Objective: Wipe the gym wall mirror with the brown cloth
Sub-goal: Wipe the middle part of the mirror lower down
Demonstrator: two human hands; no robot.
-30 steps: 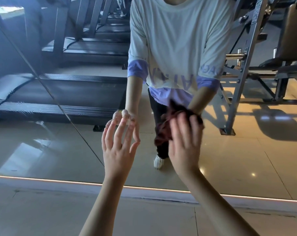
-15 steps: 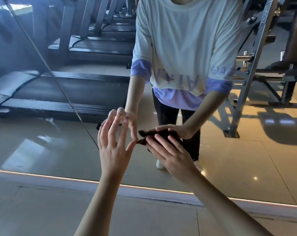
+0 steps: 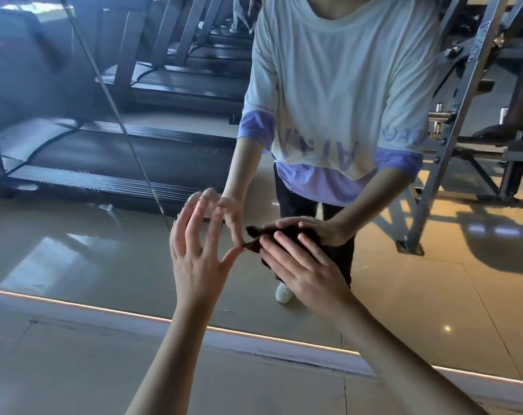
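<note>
Brown folded cloth (image 3: 255, 246) is pressed flat on the glass gym wall mirror (image 3: 74, 235) by the right hand (image 3: 302, 271), fingers straight for even contact; the left hand (image 3: 200, 259), fingers spread, steadies against the glass.

Cloth (image 3: 253, 246) between right hand (image 3: 305, 274) and mirror (image 3: 74, 235)

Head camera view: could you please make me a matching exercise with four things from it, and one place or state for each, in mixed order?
Things:
1. left hand
2. right hand
3. brown cloth
4. light strip

Places or states:
a. squeezed between flat fingers and the mirror
b. glows along the mirror's lower edge
c. fingers spread, tips at the glass, holding nothing
d. fingers straight, pressing the cloth

Pairs: 1-c, 2-d, 3-a, 4-b.
</note>
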